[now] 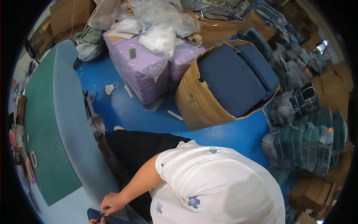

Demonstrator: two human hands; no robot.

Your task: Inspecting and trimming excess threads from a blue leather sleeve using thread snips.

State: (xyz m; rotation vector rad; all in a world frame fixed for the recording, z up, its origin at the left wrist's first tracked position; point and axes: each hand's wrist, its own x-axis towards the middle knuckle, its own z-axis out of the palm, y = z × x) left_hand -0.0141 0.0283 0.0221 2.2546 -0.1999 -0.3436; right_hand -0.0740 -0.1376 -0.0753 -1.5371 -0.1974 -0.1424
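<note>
At the lower left, a flat dark blue piece (93, 214), seemingly fabric, lies at the edge of the light blue table. My right hand (113, 203) bends over it, thumb and fingers pinched together close to its surface. Whatever is between those fingertips is too small to make out. Only some fingertips of my left hand (97, 221) show at the picture's lower edge, against the near side of the blue piece. The rest of that hand and of the piece is cut off.
A green mat (41, 123) covers much of the light blue table (71, 112); a tape roll (34, 159) lies on it. Behind stand purple wrapped bundles (141, 67) and a cardboard box (197, 100) of dark blue pieces. Wrapped stacks (302, 145) line the right.
</note>
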